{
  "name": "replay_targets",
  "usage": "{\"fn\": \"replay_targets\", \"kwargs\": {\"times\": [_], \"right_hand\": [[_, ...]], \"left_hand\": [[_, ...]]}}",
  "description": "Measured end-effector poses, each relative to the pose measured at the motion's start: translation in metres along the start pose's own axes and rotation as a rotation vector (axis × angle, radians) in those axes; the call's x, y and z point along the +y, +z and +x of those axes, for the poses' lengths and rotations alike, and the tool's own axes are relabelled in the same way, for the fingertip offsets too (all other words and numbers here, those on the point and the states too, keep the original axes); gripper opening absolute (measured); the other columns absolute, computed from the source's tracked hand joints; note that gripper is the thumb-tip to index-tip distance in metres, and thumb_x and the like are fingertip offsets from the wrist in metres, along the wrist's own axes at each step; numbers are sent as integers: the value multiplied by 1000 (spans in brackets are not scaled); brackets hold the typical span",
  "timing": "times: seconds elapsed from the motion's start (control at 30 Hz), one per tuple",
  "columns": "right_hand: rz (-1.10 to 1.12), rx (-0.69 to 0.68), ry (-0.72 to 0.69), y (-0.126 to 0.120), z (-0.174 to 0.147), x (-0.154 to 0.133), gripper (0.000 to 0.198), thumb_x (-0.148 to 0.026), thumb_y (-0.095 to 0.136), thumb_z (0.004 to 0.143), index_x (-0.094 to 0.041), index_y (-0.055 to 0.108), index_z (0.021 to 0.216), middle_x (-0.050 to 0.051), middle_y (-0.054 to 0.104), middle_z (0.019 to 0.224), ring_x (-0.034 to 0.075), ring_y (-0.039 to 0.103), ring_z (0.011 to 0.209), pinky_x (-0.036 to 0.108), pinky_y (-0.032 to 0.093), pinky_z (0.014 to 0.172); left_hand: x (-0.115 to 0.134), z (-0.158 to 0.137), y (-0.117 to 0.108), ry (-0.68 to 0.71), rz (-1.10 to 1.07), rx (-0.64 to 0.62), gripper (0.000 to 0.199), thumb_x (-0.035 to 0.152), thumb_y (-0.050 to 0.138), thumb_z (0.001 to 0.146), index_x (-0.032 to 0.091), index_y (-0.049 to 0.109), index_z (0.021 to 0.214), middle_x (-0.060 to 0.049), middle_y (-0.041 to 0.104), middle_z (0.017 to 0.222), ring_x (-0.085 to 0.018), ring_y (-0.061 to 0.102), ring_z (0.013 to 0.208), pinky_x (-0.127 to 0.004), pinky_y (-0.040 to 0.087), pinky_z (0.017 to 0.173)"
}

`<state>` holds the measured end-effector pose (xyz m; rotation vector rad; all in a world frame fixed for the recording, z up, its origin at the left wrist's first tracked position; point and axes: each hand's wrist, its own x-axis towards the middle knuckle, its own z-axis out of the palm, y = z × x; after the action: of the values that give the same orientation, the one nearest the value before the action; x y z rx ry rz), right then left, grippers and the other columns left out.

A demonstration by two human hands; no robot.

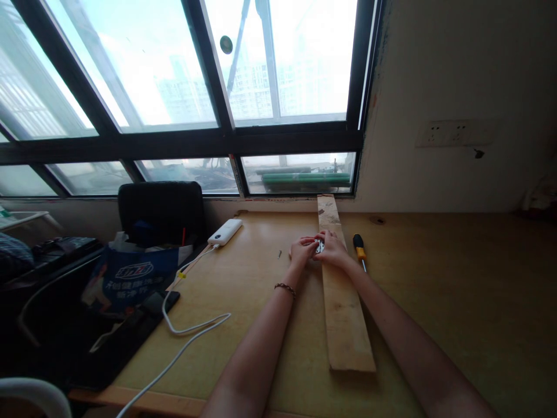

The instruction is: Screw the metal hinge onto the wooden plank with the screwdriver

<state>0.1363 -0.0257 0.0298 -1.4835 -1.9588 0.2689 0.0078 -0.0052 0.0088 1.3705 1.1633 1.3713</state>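
I've got both hands on the small plate (319, 247): metal, shiny, with dark spots, mostly covered by the fingers. It's at the left edge of the board (348, 316), nearer the far end than the near one. Left hand (303, 251) comes in from the left, fingers bent and pinching the plate; right hand (333, 249) is over the board, fingers closed on the plate from the other side. Can't tell whether the plate touches the wood, and too little of it shows for me to call its long axis. Board is easy: lies flat on the counter (435, 302), long axis running away from me, far end leaning a bit left, toward the window (287, 64); near end is square-cut, short of the counter's front edge. Screwdriver (359, 247) lies just right of the board, roughly lengthwise with it, black-and-yellow handle at the far end, shaft pointing back toward me beside the right forearm. One screw (279, 253) lies left of the left hand, apart from it. Power bank (225, 232) sits at the counter's left side, white cable (191, 332) plugged in and looping toward me.
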Motion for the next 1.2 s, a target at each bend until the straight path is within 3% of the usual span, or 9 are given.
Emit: {"fn": "replay_targets", "kwargs": {"times": [0.17, 0.57, 0.87, 1.0, 1.2], "right_hand": [[-12, 1, 3, 0, -1, -1, 64, -31, 74, 46, -17, 51, 105, 9, 52, 111, 24, 46, 104, 36, 39, 88], [-16, -4, 14, -1, -1, -1, 65, -31, 73, 45, -17, 50, 104, 8, 54, 110, 24, 45, 104, 35, 40, 86], [3, 0, 13, 1, 1, 1, 71, -33, 76, 41, -16, 50, 105, 9, 53, 111, 25, 45, 105, 38, 38, 89], [6, 11, 22, 2, 1, 2, 70, -33, 75, 42, -16, 50, 105, 9, 53, 111, 25, 45, 105, 37, 38, 89], [11, 22, 10, 1, -1, 1, 67, -31, 75, 42, -18, 51, 104, 8, 52, 110, 25, 45, 104, 37, 38, 88]], "left_hand": [[-2, 1, -1, -85, -182, -94, 28, 28, 75, 47, 14, 69, 70, -7, 68, 75, -16, 62, 69, -29, 48, 70], [-5, 1, 2, -188, -277, -52, 36, 30, 78, 43, 12, 69, 72, -8, 67, 71, -15, 60, 63, -29, 47, 65], [6, -6, 2, 59, 198, 100, 12, 28, 70, 57, 22, 70, 68, -2, 68, 81, -15, 61, 79, -28, 46, 75], [7, -10, 4, 20, 261, 113, 15, 29, 67, 63, 22, 71, 76, -1, 68, 71, -14, 61, 70, -27, 46, 71], [10, -13, 4, 86, 293, 149, 14, 29, 68, 62, 21, 71, 73, -3, 68, 82, -16, 61, 82, -27, 45, 74]]}}
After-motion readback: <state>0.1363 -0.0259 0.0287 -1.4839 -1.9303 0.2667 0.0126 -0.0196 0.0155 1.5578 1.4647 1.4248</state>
